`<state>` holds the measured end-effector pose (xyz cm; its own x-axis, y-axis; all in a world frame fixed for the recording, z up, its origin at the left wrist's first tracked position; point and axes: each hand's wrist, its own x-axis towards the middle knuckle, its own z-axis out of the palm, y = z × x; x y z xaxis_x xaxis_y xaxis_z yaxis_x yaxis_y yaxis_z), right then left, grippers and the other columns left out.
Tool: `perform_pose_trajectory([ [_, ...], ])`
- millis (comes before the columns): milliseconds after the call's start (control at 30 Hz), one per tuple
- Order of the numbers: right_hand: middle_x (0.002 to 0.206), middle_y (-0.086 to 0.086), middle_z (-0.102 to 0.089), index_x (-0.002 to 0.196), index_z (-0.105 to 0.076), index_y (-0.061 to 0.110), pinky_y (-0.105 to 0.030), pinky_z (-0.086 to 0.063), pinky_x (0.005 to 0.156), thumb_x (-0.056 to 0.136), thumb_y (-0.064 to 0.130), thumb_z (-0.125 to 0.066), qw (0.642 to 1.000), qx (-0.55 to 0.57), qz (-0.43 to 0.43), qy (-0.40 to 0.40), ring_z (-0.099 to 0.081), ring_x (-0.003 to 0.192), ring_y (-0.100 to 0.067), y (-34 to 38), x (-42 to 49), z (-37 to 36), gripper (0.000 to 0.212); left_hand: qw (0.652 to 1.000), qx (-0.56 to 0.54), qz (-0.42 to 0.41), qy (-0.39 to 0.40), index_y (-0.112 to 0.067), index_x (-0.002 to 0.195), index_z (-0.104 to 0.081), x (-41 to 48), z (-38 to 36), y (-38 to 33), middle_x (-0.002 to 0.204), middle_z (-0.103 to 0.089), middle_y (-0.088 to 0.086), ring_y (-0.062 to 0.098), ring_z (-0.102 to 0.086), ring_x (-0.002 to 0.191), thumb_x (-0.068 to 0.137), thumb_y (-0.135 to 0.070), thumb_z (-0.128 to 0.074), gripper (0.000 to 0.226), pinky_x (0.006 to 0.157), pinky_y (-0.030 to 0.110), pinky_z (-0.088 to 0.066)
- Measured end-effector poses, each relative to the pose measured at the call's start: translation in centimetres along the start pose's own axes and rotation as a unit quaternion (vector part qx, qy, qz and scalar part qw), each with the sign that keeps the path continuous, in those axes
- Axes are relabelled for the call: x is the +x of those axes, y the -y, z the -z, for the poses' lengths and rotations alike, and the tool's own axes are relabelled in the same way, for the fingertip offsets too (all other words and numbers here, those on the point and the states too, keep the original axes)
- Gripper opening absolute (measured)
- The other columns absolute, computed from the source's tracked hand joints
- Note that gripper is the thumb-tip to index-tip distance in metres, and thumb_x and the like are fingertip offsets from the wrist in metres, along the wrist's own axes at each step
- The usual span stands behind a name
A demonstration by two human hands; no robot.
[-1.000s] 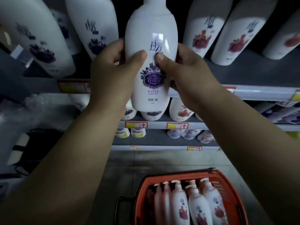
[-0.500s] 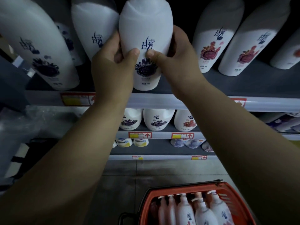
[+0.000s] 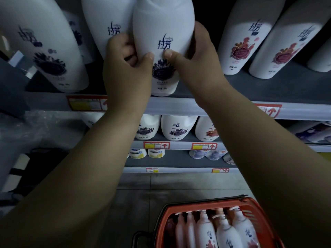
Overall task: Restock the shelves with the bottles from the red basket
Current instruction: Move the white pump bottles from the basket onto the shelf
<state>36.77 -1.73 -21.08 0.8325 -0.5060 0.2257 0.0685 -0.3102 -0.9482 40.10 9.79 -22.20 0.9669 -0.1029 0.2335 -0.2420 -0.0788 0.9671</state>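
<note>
My left hand (image 3: 125, 68) and right hand (image 3: 195, 65) both grip the white plastic bottle with the purple flower label (image 3: 163, 42), thumbs pressed on its front. Its base sits at the front edge of the grey top shelf (image 3: 295, 90), touching a matching bottle on its left. The red plastic basket (image 3: 250, 204) below holds more white bottles.

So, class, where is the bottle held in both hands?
In the head view, the held bottle sits upper centre at the front edge of the top shelf, between the left hand and right hand, a purple-label bottle just left of it.
</note>
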Motion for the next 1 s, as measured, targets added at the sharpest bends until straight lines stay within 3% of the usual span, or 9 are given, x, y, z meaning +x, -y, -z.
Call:
perform_pose_trajectory([
  [200, 0.13, -0.009, -0.056, 0.136, -0.042, 0.002, -0.031, -0.046, 0.102, 0.079, 0.01, -0.065, 1.0, 0.005, -0.004, -0.024, -0.054, 0.118, -0.016, -0.5, -0.7, -0.5, 0.063, 1.0, 0.007, 0.012, -0.006, -0.008, 0.121, -0.055, -0.7, -0.4, 0.5, 0.114, -0.065, 0.001, 0.003, -0.064, 0.101, 0.085, -0.009, -0.062, 0.037, 0.088, 0.017, -0.052],
  [333, 0.128, -0.011, -0.058, 0.135, -0.042, 0.0, -0.034, -0.047, 0.101, 0.081, 0.017, -0.066, 0.998, 0.029, -0.029, -0.05, -0.057, 0.117, -0.016, -1.1, -2.4, -0.7, 0.061, 0.999, -0.002, 0.033, 0.005, -0.009, 0.126, -0.055, -2.1, -0.7, 1.1, 0.118, -0.065, -0.001, 0.003, -0.063, 0.105, 0.083, -0.018, -0.062, 0.045, 0.091, 0.02, -0.051],
  [433, 0.137, -0.008, -0.051, 0.14, -0.036, 0.005, -0.032, -0.043, 0.106, 0.089, 0.022, -0.064, 0.995, 0.048, -0.058, -0.061, -0.049, 0.126, -0.013, -1.6, -4.8, -0.2, 0.061, 0.998, -0.019, 0.05, 0.012, -0.012, 0.132, -0.051, -3.7, -1.0, 0.9, 0.131, -0.057, 0.001, 0.007, -0.056, 0.118, 0.084, -0.024, -0.059, 0.05, 0.099, 0.024, -0.047],
  [533, 0.137, -0.003, -0.05, 0.14, -0.038, 0.011, -0.026, -0.04, 0.106, 0.092, 0.025, -0.061, 0.993, 0.057, -0.082, -0.056, -0.046, 0.127, -0.009, -1.7, -7.3, 1.1, 0.055, 0.996, -0.043, 0.068, 0.026, -0.016, 0.137, -0.045, -6.1, -1.5, 0.3, 0.139, -0.049, -0.002, 0.008, -0.046, 0.128, 0.09, -0.022, -0.054, 0.048, 0.098, 0.014, -0.042],
  [633, 0.134, -0.001, -0.052, 0.139, -0.039, 0.014, -0.024, -0.042, 0.104, 0.093, 0.026, -0.059, 0.992, 0.068, -0.095, -0.04, -0.049, 0.123, -0.007, -2.0, -9.6, 2.8, 0.052, 0.993, -0.082, 0.078, 0.034, -0.015, 0.134, -0.048, -9.1, -2.6, -0.5, 0.131, -0.053, -0.005, 0.007, -0.048, 0.128, 0.093, -0.017, -0.053, 0.041, 0.088, 0.006, -0.043],
  [867, 0.127, 0.003, -0.054, 0.136, -0.043, 0.018, -0.013, -0.044, 0.092, 0.093, 0.023, -0.058, 0.987, 0.094, -0.134, -0.009, -0.052, 0.118, -0.007, -4.2, -15.4, 8.4, 0.045, 0.981, -0.109, 0.152, 0.049, -0.021, 0.131, -0.056, -17.2, -6.0, -0.3, 0.13, -0.059, -0.008, -0.001, -0.055, 0.115, 0.09, -0.025, -0.053, 0.041, 0.091, 0.017, -0.043],
  [1000, 0.124, 0.004, -0.056, 0.132, -0.046, 0.018, -0.023, -0.043, 0.101, 0.093, 0.021, -0.057, 0.984, 0.085, -0.157, 0.006, -0.052, 0.118, -0.008, -6.1, -18.8, 11.4, 0.041, 0.974, -0.127, 0.186, 0.036, -0.023, 0.122, -0.06, -21.5, -7.7, 0.0, 0.123, -0.063, -0.007, 0.001, -0.059, 0.111, 0.078, -0.03, -0.055, 0.044, 0.09, 0.019, -0.044],
])
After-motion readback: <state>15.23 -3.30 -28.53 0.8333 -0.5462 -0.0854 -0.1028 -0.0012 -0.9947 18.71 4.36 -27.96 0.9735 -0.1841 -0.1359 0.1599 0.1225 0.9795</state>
